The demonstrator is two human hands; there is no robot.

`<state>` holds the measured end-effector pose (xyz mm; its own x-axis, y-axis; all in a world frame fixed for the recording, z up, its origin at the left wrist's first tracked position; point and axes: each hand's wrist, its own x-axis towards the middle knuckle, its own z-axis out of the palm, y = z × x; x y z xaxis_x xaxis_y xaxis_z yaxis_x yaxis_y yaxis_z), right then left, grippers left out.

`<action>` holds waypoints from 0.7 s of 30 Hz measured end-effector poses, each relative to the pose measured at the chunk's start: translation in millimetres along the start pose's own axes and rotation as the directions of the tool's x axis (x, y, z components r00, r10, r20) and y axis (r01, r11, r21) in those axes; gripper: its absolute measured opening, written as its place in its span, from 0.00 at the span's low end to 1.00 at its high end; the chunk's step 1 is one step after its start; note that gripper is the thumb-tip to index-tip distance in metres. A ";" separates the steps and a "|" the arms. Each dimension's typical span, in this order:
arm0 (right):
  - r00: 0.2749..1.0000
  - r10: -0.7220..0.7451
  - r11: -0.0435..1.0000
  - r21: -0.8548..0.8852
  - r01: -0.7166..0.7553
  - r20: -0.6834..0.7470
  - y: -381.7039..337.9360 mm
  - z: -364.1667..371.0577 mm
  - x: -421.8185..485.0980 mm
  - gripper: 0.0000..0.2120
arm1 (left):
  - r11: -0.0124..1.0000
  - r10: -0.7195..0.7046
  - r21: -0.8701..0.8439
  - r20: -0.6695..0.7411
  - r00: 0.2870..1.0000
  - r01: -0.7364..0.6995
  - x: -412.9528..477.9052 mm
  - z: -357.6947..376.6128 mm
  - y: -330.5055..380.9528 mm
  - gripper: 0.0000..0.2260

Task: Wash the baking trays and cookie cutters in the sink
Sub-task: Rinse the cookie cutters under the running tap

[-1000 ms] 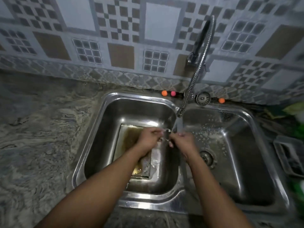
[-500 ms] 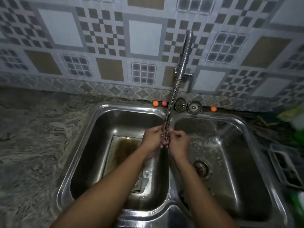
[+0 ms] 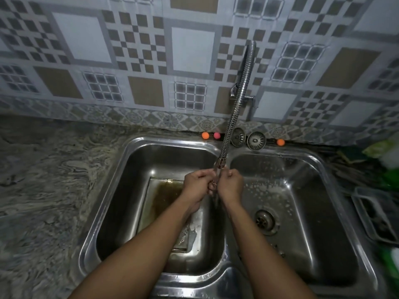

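Head view: looks steeply downward; the far right edge is blurred.
Wall (image 3: 192, 50): patterned tiles in grey, white and brown squares, with a flowered border strip along the bottom.
Counter (image 3: 43, 190): marbled grey stone to the left of the bowls.
Sink (image 3: 225, 275): steel, two bowls side by side; the right bowl's floor is flecked with suds around its drain (image 3: 264, 221).
Baking tray (image 3: 159, 199): lies flat on the floor of the left bowl, stained brown across its middle, its near end partly hidden by the left forearm (image 3: 138, 255).
Rack (image 3: 375, 216): dark, shallow, on the counter right of the sink; its contents are too blurred to tell.
Faucet (image 3: 235, 108): a ribbed metal hose comes off the wall and slants down to a nozzle (image 3: 220, 162) above the divider between the bowls.
Left hand (image 3: 197, 186): fingers curled, grip pinching the cookie cutter (image 3: 214, 184) from the left.
Right hand (image 3: 231, 186): fingers curled, grip pinching the same piece from the right, knuckles nearly touching the other hand.
Cookie cutter: a small thin metal piece between both hands, just under the nozzle; its shape is too small to tell.
Water (image 3: 216, 201): falls in a thin stream below the hands.
Strainer plugs (image 3: 256, 140): two, on the back rim just right of the hose.
Balls (image 3: 205, 135): two orange and one pink along the back rim.
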<state>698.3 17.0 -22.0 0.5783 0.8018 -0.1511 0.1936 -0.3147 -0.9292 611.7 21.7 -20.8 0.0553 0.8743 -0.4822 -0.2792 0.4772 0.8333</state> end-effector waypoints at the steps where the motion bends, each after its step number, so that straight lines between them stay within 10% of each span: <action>1: 0.999 0.018 0.999 0.032 -0.019 0.033 0.8 0.1 -1.5 0.14 | 1.000 -0.005 -0.004 -0.048 0.999 0.005 0.7 0.0 -0.1 0.04; 7: 0.893 0.152 0.708 0.584 -0.397 0.424 4.7 -10.8 -3.8 0.12 | 0.993 -0.095 0.061 -0.128 0.987 0.103 11.9 -6.9 -2.7 0.18; 13: 0.961 -0.038 0.952 0.302 -0.048 0.273 14.8 -15.1 -4.1 0.11 | 0.975 -0.221 -0.005 0.085 0.972 0.222 6.5 4.3 5.6 0.08; 21: 0.940 -0.163 0.977 0.181 0.112 0.299 19.6 -25.6 2.7 0.13 | 0.964 -0.187 -0.180 0.073 0.980 0.197 15.0 3.5 6.0 0.11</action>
<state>724.0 0.0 -32.0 0.2751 0.9571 -0.0913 0.1109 -0.1259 -0.9858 614.2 38.0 -22.0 0.1760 0.7739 -0.6084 -0.4310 0.6162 0.6592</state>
